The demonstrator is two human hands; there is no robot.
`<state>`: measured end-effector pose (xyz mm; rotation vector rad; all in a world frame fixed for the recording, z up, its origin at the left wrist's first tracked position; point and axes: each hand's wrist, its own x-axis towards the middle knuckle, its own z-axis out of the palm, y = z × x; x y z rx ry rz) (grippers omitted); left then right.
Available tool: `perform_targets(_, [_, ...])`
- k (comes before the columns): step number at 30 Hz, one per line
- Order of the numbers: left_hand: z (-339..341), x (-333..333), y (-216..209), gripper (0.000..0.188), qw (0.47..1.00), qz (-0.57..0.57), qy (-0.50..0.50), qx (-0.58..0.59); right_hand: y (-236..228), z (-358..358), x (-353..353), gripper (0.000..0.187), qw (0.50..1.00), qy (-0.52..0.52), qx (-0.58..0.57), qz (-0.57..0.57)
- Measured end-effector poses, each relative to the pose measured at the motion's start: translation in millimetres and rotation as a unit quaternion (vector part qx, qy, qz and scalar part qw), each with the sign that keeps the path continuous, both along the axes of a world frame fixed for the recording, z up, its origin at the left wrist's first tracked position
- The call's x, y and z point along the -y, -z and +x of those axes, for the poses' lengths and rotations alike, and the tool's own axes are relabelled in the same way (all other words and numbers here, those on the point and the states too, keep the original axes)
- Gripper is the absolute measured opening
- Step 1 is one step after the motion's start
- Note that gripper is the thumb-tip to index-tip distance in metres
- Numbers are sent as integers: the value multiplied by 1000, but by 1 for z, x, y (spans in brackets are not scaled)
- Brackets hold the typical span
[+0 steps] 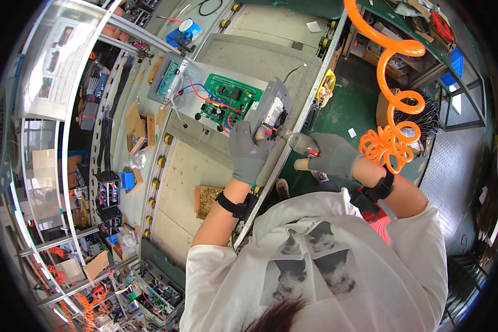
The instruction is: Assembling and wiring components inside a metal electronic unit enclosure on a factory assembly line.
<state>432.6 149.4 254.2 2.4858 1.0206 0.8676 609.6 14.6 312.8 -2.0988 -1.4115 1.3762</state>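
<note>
Gloved in grey, my left hand [248, 155] bends against the end panel [271, 94] of an open metal case [202, 71]; I cannot tell whether its fingers pinch anything there. My right hand [333, 155] is wrapped around a grey hand tool [299, 142] with a red part, its tip lost among dark bits beside my left fingers. The case lies across the conveyor [177, 205], that panel toward the right rail [306, 109]. Inside sits a green circuit board [232, 91], partly hidden by red and blue wires [211, 101]. Nearer me, by the same rail, a cardboard box [197, 202] holds brass-coloured pieces too small to make out singly. Beyond the rail hangs an orange coiled hose [395, 47], cut off at the top
</note>
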Motion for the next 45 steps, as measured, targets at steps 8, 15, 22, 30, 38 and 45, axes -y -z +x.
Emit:
perform_targets(8, [0, 1, -7, 31, 1000, -27, -4, 1, 3, -1, -1, 61, 1000, 14, -11, 2])
perform_targets(15, [3, 2, -9, 29, 1000, -31, -3, -6, -1, 0, -2, 68, 1000, -1, -3, -26])
perform_targets(22, [8, 2, -24, 29, 995, -100, -28, -6, -18, 21, 19, 66, 990, 6, 137, 14])
perform_targets(30, [16, 2, -18, 23, 995, -46, -80, -29, 38, 112, 32, 44, 941, -81, 294, -147])
perform_targets(38, [-1, 3, -30, 24, 985, -158, -54, -52, 126, 152, -63, 41, 883, -190, 343, -256])
perform_targets(45, [-15, 6, -37, 24, 980, -166, -81, -71, 197, 163, -129, 42, 888, -259, 259, -278])
